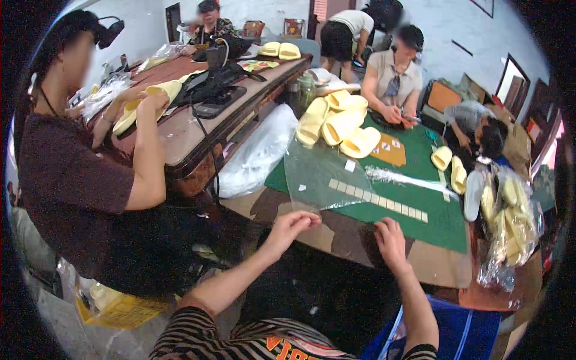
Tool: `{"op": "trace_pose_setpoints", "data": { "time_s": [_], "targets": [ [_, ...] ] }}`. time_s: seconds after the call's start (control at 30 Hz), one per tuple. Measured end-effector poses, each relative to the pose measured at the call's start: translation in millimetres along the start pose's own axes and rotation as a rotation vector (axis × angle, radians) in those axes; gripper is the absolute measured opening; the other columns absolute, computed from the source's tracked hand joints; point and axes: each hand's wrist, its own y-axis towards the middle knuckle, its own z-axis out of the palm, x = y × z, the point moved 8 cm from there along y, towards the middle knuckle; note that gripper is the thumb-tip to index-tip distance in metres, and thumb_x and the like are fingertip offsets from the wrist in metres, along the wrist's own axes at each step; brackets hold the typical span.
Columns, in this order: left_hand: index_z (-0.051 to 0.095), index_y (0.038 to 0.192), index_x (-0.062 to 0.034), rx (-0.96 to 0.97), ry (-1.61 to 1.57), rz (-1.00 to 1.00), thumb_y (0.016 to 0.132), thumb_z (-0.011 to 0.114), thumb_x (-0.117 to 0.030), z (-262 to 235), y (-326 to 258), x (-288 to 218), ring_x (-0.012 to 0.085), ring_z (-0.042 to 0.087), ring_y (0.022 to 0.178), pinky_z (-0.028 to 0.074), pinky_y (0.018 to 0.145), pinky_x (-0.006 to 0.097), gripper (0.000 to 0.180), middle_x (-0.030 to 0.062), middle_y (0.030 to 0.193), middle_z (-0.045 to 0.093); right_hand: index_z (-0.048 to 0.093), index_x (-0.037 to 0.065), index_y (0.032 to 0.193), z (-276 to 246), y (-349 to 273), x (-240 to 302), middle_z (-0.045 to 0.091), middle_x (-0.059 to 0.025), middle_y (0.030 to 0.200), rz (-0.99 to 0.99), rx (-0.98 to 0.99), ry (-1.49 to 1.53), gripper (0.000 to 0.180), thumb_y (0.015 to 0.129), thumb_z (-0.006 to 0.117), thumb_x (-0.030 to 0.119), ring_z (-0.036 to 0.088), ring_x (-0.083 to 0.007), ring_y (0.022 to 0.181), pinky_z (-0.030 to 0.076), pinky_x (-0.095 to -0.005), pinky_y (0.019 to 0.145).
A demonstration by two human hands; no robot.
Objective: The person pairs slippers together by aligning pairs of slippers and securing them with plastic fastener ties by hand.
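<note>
- Left hand (291,233) narrow by flat clear bag (318,180); grip unclear.
- Right hand (392,243) loosely curled, table's (444,270) near edge.
- Beside right edge: clear sack (497,275) of yellow slippers (513,225), hard to count.

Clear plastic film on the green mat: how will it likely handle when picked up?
The film will probably be floppy and light, as it looks thin, with the green mat showing through. Its smooth-looking surface suggests it may be slippery.

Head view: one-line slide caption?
Left hand and right hand at the near edge of a table; ahead, clear plastic and a row of pale squares on a green mat, yellow slippers piled behind.
</note>
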Motion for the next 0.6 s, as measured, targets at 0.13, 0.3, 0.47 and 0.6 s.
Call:
{"op": "trace_pose_setpoints", "data": {
  "time_s": [0.13,0.3,0.47,0.6],
  "targets": [
    [0.063,0.104,-0.0002,-0.063,0.259,0.105,0.093,0.052,-0.013,-39.3,56.5,36.6,0.0129,0.061,0.091,0.046,0.082,0.026,0.020,0.0044,0.096,0.066,0.055,0.007,0.113,0.9,2.6,-2.7,0.049,-0.0151,0.121,0.038,-0.047,0.038,0.033,0.081,0.062,0.011,0.048,-0.0344,0.108,0.042,-0.0428,0.090],
    [0.061,0.112,-0.0100,-0.132,0.750,0.218,0.084,0.063,-0.021,-59.6,108.4,46.7,0.0282,0.052,0.114,0.040,0.097,0.035,0.029,0.0142,0.121,0.055,0.054,0.005,0.112,5.5,6.1,-4.5,0.048,-0.0170,0.120,0.046,-0.048,0.049,0.032,0.081,0.061,0.006,0.048,-0.0366,0.109,0.041,-0.0431,0.092],
    [0.033,0.142,-0.0209,0.001,1.200,0.050,0.081,0.059,-0.054,-40.3,153.2,82.5,0.0396,0.005,0.140,0.004,0.109,0.060,0.074,0.0187,0.151,0.014,0.055,0.007,0.114,13.5,8.1,-8.3,0.049,-0.0159,0.121,0.050,-0.035,0.060,0.035,0.080,0.064,0.010,0.049,-0.0343,0.108,0.042,-0.0420,0.091],
    [0.027,0.146,-0.0242,0.191,1.379,0.034,0.081,0.048,-0.067,-5.0,135.4,102.9,0.0408,0.002,0.140,0.000,0.110,0.058,0.080,0.0187,0.152,0.010,0.054,0.007,0.116,13.4,7.0,-11.8,0.049,-0.0152,0.122,0.088,-0.004,0.088,0.037,0.081,0.063,0.010,0.049,-0.0338,0.109,0.042,-0.0417,0.092]
  ]
}}
